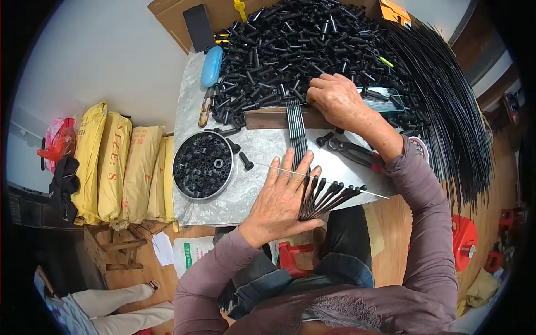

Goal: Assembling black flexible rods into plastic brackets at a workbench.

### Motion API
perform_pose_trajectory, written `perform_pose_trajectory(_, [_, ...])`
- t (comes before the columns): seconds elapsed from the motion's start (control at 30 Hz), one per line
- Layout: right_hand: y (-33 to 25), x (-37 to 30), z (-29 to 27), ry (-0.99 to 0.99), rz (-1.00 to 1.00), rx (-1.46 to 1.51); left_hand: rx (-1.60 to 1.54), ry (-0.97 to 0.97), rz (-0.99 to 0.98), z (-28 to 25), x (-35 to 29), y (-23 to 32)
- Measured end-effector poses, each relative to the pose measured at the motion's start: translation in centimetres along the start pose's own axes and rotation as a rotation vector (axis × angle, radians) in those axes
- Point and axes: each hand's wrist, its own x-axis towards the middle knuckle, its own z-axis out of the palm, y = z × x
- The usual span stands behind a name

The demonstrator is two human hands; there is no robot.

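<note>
Rods (326, 198) fanned rightward under the flat, open left hand (282, 195); the right hand (335, 100) lay farther off, fingers curled in the black parts pile (290, 44).

The left hand (282, 195) lies flat, palm down, fingers spread toward 12 o'clock. The right hand (335, 100) reaches further toward 12 o'clock, fingers curled downward, forearm angled toward 5 o'clock.

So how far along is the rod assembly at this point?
Looks early. A small fan of capped rods lies under the left hand, flat on the metal sheet. The right hand reaches into the heap of black caps. Still apparently unused: that large heap, the round tin of small parts and a big bundle of bare rods.
</note>
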Motion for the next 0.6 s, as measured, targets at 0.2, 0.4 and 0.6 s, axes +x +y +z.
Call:
perform_pose_trajectory(0.2, [0.0, 0.6, 1.1, 0.002, 0.048, 0.062, -0.026, 0.021, -0.015, 0.3, -0.1, -0.1])
perform_pose_trajectory(0.4, [0.0, 1.4, -0.1, -0.249, 0.389, 0.435, -0.039, 0.058, 0.001, 0.2, -0.3, -0.3])
perform_pose_trajectory(0.6, [0.0, 1.6, 0.4, -0.343, 0.501, 0.529, -0.070, 0.066, -0.002, 0.2, -0.3, -0.4])
